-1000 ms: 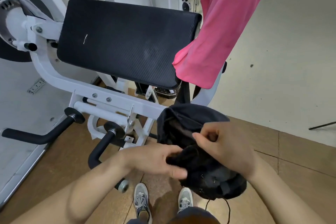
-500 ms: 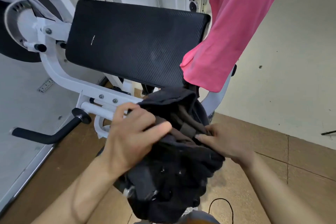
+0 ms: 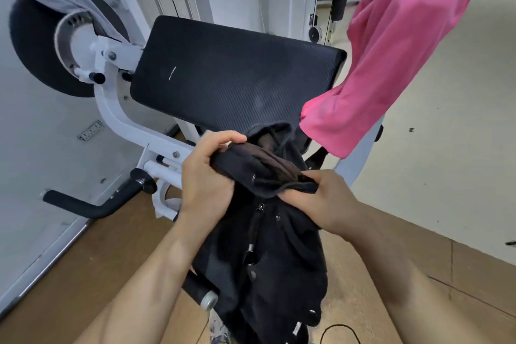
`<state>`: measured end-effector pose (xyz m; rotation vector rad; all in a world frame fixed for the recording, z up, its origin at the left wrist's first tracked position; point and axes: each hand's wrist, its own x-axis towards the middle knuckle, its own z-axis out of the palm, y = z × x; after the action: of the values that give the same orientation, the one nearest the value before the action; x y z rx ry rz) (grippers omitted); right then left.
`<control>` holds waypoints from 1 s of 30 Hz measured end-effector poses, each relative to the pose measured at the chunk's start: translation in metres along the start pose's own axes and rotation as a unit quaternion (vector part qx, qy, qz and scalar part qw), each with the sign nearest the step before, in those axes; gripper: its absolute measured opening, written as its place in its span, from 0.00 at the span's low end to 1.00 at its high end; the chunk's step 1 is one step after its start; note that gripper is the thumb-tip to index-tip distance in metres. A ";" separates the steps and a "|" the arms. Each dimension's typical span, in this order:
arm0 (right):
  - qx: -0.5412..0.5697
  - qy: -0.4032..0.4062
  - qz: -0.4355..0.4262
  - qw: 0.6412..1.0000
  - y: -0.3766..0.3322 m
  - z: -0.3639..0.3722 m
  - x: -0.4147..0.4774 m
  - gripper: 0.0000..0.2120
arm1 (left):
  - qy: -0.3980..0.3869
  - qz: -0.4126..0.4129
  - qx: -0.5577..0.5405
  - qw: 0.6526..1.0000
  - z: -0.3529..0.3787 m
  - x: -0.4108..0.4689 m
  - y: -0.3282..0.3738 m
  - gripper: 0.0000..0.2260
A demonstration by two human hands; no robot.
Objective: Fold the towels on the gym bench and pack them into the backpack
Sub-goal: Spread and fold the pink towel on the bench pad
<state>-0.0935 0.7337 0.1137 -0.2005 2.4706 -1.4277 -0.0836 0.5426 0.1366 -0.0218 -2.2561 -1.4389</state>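
Both hands on the black backpack (image 3: 268, 246), centre-low in frame, hanging in front of the bench pad (image 3: 231, 86). Left hand (image 3: 208, 176) curled round the top flap's left edge. Right hand (image 3: 321, 201) pinching its right edge, fingers curled in. Pink towel (image 3: 391, 58) hangs at upper right, just beside the pad's right end. Grey towel (image 3: 69, 5) draped over the wheel (image 3: 36, 45), upper left.

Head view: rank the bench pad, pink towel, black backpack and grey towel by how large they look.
1. bench pad
2. pink towel and black backpack: alike, and the backpack's nearness makes ranking unsure
3. grey towel
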 end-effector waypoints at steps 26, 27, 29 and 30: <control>0.524 0.091 0.098 0.841 -0.025 -0.015 0.036 0.16 | 0.086 -0.668 -0.249 0.696 0.030 -0.140 -0.113 0.46; 0.483 0.105 0.093 0.864 -0.020 -0.022 0.036 0.15 | 0.052 -0.683 -0.304 0.662 0.034 -0.139 -0.114 0.49; 0.402 0.145 0.068 0.901 -0.017 -0.037 0.035 0.10 | 0.015 -0.661 -0.364 0.657 0.044 -0.135 -0.101 0.39; 0.377 0.144 0.055 0.913 -0.015 -0.047 0.036 0.09 | 0.029 -0.630 -0.361 0.687 0.046 -0.126 -0.089 0.32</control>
<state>-0.1430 0.7559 0.1423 0.3277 1.8747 -2.3523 -0.0104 0.5710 -0.0046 1.5421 -1.2979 -2.7903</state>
